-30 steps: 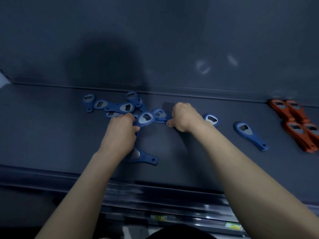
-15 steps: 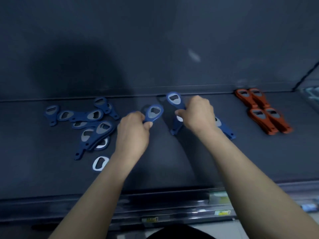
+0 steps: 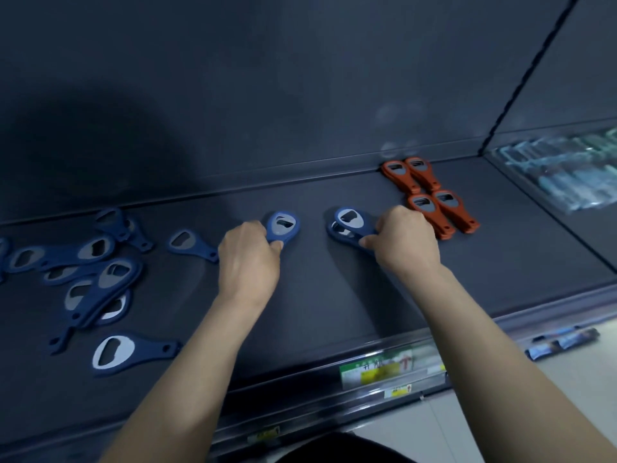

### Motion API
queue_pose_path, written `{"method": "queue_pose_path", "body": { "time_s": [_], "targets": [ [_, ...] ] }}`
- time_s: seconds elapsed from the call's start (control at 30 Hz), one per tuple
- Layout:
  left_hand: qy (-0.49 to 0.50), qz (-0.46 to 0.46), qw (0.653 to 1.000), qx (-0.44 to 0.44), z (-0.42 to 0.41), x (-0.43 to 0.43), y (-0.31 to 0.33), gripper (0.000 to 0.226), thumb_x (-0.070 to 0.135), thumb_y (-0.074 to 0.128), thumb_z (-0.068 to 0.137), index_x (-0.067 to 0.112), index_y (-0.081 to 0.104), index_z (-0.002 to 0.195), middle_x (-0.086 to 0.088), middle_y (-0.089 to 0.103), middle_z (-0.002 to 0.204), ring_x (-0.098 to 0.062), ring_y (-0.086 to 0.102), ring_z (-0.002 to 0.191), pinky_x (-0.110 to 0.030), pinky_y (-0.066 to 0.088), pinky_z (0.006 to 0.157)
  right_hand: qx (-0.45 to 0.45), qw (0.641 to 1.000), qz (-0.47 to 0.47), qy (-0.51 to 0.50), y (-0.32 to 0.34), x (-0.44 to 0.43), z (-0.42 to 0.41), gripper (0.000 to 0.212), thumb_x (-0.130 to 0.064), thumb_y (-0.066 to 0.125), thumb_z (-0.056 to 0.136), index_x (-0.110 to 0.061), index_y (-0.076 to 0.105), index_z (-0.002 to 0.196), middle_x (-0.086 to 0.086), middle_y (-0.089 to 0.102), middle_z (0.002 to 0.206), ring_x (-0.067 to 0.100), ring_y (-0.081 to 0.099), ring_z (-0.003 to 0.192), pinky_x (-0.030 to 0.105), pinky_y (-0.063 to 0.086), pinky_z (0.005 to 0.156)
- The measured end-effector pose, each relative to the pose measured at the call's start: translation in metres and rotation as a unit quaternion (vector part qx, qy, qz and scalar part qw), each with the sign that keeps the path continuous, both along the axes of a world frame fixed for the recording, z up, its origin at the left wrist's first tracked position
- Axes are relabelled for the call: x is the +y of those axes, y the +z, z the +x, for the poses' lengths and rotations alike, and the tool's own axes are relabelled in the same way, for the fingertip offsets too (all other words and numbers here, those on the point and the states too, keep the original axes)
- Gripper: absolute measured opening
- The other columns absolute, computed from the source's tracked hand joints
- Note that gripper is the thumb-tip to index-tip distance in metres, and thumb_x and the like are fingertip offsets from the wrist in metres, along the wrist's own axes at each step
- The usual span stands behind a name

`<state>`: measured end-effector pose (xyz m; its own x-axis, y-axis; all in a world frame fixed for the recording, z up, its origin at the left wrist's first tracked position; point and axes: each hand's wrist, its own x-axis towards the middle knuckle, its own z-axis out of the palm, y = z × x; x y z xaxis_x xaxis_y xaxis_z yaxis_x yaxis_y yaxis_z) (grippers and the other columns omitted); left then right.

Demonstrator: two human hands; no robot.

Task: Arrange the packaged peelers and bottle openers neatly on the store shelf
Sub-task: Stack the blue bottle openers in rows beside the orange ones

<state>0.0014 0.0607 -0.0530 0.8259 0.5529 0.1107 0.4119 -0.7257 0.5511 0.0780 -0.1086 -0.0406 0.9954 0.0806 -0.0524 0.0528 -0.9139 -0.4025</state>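
My left hand grips the handle of one blue bottle opener, its head pointing away from me on the dark shelf. My right hand holds a small stack of blue bottle openers, their heads lying just left of the orange bottle openers, which sit in neat pairs at the back right. A loose pile of blue openers lies scattered on the left, with one more near the front edge.
The shelf's back wall rises close behind. A divider at the right separates a neighbouring bay with pale packaged goods. Price labels run along the front rail.
Both hands moved right with their blue openers, away from the scattered pile. The right hand's openers now rest beside the orange group, and the left hand's opener lies lower on the shelf.
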Motion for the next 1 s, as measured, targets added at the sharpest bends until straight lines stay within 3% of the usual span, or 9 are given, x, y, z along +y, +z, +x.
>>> {"method": "queue_pose_path", "body": {
  "time_s": [0.3, 0.47, 0.63, 0.77, 1.0],
  "targets": [
    [0.024, 0.028, 0.999, 0.001, 0.001, -0.001, -0.013, 0.024, 0.023, 0.061, 0.087, 0.0, 0.057, 0.081, -0.015, 0.061, 0.081, -0.027, 0.049, 0.074, -0.032, 0.031, 0.063, 0.012, 1.0, -0.003, 0.01, -0.004, -0.001, -0.002, 0.034, -0.031, 0.072, 0.08, -0.002, 0.062, 0.097, 0.019, 0.063, 0.101, 0.035, 0.055, 0.101, 0.03, 0.038, 0.067],
    [0.02, 0.035, 0.999, 0.024, -0.002, -0.003, -0.016, 0.033, 0.035, 0.065, 0.082, 0.006, 0.051, 0.079, -0.013, 0.055, 0.084, -0.03, 0.051, 0.082, -0.035, 0.035, 0.062, 0.015, 1.0, -0.008, 0.024, -0.005, -0.001, -0.007, 0.031, -0.029, 0.07, 0.081, -0.002, 0.061, 0.095, 0.016, 0.061, 0.099, 0.035, 0.054, 0.1, 0.03, 0.035, 0.066],
    [0.012, 0.052, 0.998, 0.026, -0.002, -0.005, -0.019, 0.019, 0.02, 0.061, 0.085, 0.004, 0.053, 0.08, -0.014, 0.058, 0.085, -0.027, 0.047, 0.075, -0.034, 0.033, 0.061, 0.016, 1.0, -0.006, 0.022, -0.006, 0.0, -0.012, 0.02, -0.02, 0.065, 0.084, -0.003, 0.059, 0.091, 0.015, 0.056, 0.091, 0.037, 0.056, 0.093, 0.031, 0.038, 0.067],
    [0.013, 0.052, 0.999, 0.009, 0.001, -0.008, -0.021, 0.019, 0.014, 0.058, 0.085, 0.005, 0.048, 0.073, -0.016, 0.059, 0.082, -0.027, 0.047, 0.07, -0.034, 0.032, 0.06, 0.02, 1.0, 0.012, 0.015, -0.008, 0.001, -0.013, 0.017, -0.015, 0.06, 0.086, -0.006, 0.049, 0.078, 0.01, 0.045, 0.081, 0.031, 0.044, 0.076, 0.03, 0.036, 0.064],
    [0.018, 0.05, 0.999, -0.008, 0.01, -0.017, -0.022, 0.019, 0.011, 0.055, 0.085, 0.007, 0.044, 0.071, -0.018, 0.057, 0.083, -0.026, 0.042, 0.07, -0.033, 0.029, 0.059, 0.014, 0.998, 0.058, 0.001, -0.013, 0.008, -0.006, 0.016, -0.014, 0.057, 0.086, -0.004, 0.048, 0.077, 0.014, 0.05, 0.086, 0.035, 0.049, 0.081, 0.032, 0.038, 0.064]
  ]
}}
